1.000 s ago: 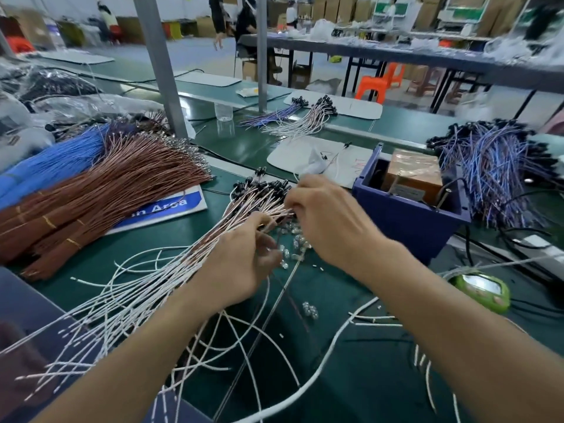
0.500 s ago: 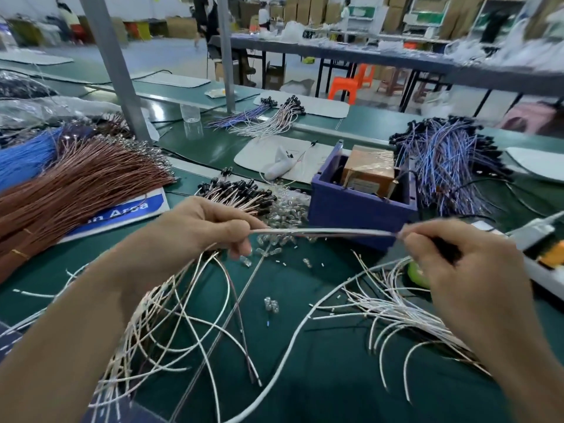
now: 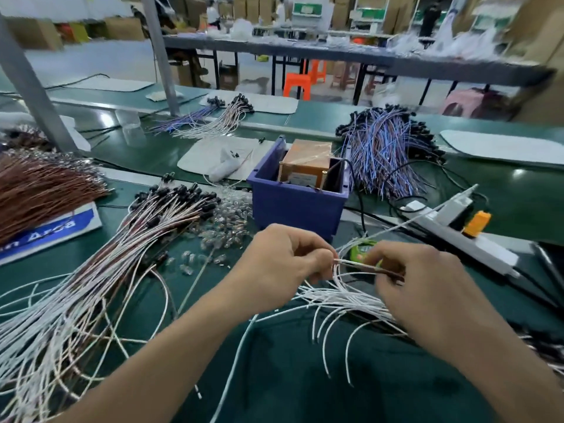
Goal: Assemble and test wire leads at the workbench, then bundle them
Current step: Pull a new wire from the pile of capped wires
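Both hands meet at the middle of the green bench. My left hand (image 3: 283,264) pinches the end of a white wire lead (image 3: 355,263), and my right hand (image 3: 427,288) pinches the same lead a little to the right. Under my right hand lies a small pile of white leads (image 3: 338,303). A large fan of white and brown leads with black sockets (image 3: 146,236) covers the bench to the left. Small clear bulbs (image 3: 225,221) lie scattered beside those sockets. A green tester (image 3: 360,250) shows between my hands, partly hidden.
A purple bin (image 3: 293,203) holding a brown box stands just behind my hands. Blue and brown leads (image 3: 381,151) are heaped at the back right. Brown wire bundles (image 3: 39,184) lie at the left. A white power strip (image 3: 457,233) runs along the right.
My hands held a lead stretched wide between them half a second ago; they have come together above the white pile on the right. Before that both worked at the socket pile.
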Demonstrator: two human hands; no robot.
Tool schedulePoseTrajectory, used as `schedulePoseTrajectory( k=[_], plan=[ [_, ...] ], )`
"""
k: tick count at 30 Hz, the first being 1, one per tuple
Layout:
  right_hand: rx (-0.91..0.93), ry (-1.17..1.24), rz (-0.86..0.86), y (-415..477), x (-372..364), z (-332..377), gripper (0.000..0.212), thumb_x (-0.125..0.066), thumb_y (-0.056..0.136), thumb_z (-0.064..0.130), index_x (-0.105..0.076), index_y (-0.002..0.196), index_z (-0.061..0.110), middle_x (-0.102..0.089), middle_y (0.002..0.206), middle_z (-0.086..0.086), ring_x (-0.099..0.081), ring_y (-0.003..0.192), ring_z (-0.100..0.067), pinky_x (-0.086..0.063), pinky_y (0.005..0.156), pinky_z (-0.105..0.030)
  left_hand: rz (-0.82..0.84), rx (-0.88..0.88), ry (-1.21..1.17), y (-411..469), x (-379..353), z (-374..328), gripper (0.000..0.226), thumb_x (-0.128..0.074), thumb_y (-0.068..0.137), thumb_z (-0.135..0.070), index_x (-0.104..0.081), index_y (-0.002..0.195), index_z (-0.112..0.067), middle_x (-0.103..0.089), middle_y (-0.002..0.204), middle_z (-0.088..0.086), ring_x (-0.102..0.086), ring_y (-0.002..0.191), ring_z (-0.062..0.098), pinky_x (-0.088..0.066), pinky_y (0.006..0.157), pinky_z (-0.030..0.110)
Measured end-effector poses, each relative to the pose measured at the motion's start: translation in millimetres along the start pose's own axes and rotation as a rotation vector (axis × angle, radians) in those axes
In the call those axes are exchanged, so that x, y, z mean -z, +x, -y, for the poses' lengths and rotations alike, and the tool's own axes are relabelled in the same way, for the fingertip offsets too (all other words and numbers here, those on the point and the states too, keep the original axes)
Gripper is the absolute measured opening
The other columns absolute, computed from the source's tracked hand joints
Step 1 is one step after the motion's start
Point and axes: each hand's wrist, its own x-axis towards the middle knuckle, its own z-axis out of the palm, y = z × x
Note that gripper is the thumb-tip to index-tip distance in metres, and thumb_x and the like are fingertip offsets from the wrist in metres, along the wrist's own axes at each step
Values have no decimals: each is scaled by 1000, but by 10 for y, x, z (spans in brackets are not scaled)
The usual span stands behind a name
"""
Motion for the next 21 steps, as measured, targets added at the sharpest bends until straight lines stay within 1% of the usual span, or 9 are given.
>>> schedulePoseTrajectory(
  k=[2, 3, 5, 6, 8, 11, 15, 18, 21],
  plan=[
    [40, 44, -24, 66, -35, 65, 19, -64, 88, 23, -65, 92, 42, -66, 72, 16, -58, 69, -2, -48, 62, -30, -8, -24, -13, 81, -113, -14, 19, -67, 97, -9, -80, 85, -17, -76, 70, 0, -65, 61, 10, -55, 59, 32],
    [45, 67, -44, 99, -52, 90, 15, -66, 89, 25, -66, 89, 40, -66, 72, 15, -58, 70, -1, -48, 62, -30, -26, -40, -19, 120, -148, -11, 18, -67, 97, -9, -80, 86, -17, -75, 69, -1, -65, 60, 10, -55, 60, 30],
    [12, 103, -71, 180, -88, 77, 6, -66, 90, 32, -69, 86, 36, -67, 70, 14, -58, 68, -2, -49, 62, -30, -83, -72, 6, 189, -179, 38, 15, -71, 94, -12, -81, 87, -21, -76, 71, -3, -67, 63, 11, -60, 66, 36],
    [-20, 119, -65, 212, -112, 53, 9, -65, 91, 38, -70, 85, 34, -68, 70, 13, -59, 68, -3, -50, 63, -32, -107, -90, 33, 200, -188, 78, 13, -74, 92, -14, -82, 87, -24, -77, 73, -6, -70, 66, 11, -60, 69, 37],
    [-77, 160, -2, 269, -184, -3, 25, -59, 94, 44, -73, 83, 27, -68, 68, 9, -60, 66, -6, -52, 66, -33, -142, -129, 92, 170, -208, 176, 16, -79, 86, -17, -82, 87, -32, -77, 77, -12, -73, 72, 9, -60, 71, 30],
    [-129, 235, 125, 339, -326, -77, 25, -63, 92, 33, -73, 73, 19, -68, 66, 7, -60, 64, -10, -46, 63, -27, -157, -248, 176, 88, -238, 343, 19, -83, 79, -15, -84, 88, -32, -77, 82, -19, -73, 78, 4, -56, 73, 21],
    [-169, 389, 236, 340, -449, -185, 14, -72, 85, 23, -76, 72, 26, -72, 68, 5, -65, 67, -13, -50, 69, -33, -206, -430, 353, 57, -205, 460, 20, -84, 78, -11, -84, 91, -26, -76, 85, -16, -71, 83, 4, -57, 76, 26],
    [-202, 571, 134, 324, -479, -229, 20, -77, 82, 16, -79, 76, 34, -75, 71, 4, -70, 74, -21, -55, 74, -38, -303, -441, 378, 42, -221, 464, 23, -84, 78, -11, -83, 95, -26, -77, 89, -16, -70, 85, -1, -57, 78, 25],
    [-222, 695, -91, 299, -517, -226, 25, -82, 78, 15, -80, 73, 40, -73, 67, 7, -63, 60, -9, -51, 63, -33, -434, -436, 421, 50, -255, 486, 18, -81, 80, -18, -82, 95, -26, -76, 89, -17, -69, 86, -1, -54, 82, 20]
  ],
)
